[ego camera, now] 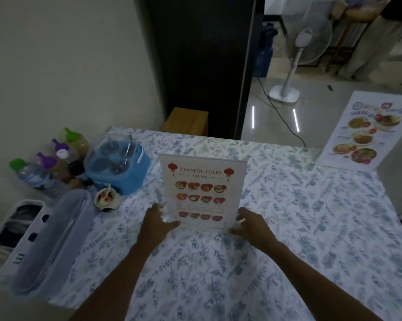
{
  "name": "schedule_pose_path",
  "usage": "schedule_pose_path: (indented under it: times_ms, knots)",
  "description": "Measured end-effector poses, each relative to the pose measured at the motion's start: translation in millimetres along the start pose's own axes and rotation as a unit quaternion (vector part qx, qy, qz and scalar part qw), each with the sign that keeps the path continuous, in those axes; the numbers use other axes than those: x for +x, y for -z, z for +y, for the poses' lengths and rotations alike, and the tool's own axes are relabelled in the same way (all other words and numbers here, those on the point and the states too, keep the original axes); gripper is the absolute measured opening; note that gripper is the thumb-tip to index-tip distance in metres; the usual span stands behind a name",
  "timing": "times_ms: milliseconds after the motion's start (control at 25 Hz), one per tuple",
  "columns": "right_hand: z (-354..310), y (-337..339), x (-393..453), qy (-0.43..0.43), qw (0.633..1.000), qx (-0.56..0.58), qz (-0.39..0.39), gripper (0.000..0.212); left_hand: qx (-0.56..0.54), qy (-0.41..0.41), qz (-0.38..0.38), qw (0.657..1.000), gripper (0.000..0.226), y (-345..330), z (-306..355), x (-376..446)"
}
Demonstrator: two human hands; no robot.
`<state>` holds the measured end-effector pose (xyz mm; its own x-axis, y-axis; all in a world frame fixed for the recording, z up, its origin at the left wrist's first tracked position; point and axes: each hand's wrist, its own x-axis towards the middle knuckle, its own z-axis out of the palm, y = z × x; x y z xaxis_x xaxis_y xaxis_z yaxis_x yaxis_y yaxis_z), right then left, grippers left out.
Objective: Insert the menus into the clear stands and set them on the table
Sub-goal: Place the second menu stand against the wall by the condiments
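Observation:
A clear stand (203, 191) holding a "Chinese Food Menu" sheet stands upright in the middle of the table (311, 216), which wears a floral cloth. My left hand (157, 222) grips the stand's lower left edge, thumb on the front. My right hand (251, 224) grips its lower right edge. A second menu (367, 132), white with pictures of dishes, lies flat at the table's far right corner, with part of it over the edge.
On the left are several bottles (54, 165), a blue basket of glasses (119, 165), a small sauce bowl (107, 198), a clear lidded box (54, 239) and a white tray (7, 237). Behind stand a dark cabinet (204, 54) and a floor fan (297, 54).

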<state>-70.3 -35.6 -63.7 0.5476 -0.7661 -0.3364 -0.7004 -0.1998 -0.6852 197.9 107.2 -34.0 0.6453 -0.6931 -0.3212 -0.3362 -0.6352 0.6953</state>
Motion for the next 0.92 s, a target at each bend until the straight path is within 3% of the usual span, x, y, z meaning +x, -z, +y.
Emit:
schedule_pose_path:
  times_ms: [120, 280, 680, 840, 920]
  knots:
    - [2.8, -1.9, 14.3, 0.054, 0.997, -0.025, -0.051, 0.028, -0.013, -0.027, -0.041, 0.999, 0.044, -9.0, 10.6, 16.2]
    - [3.8, 9.5, 28.6, 0.069, 0.995, -0.057, -0.034, 0.023, -0.017, -0.046, -0.053, 0.997, 0.041, -12.1, 21.3, 29.8]
    - [49.1, 91.4, 20.3, 0.045, 0.996, -0.033, 0.073, 0.025, 0.044, -0.116, -0.100, 0.987, 0.046, -62.5, 124.8, 52.2]
    - [78.9, 118.3, -12.6, -0.004, 0.989, -0.022, 0.147, 0.062, 0.051, -0.150, -0.158, 0.975, 0.052, -106.4, 154.6, 54.0]
    - [88.7, 126.9, -26.3, -0.046, 0.984, -0.030, 0.168, 0.056, 0.057, -0.172, -0.186, 0.966, 0.050, -123.8, 166.4, 57.3]
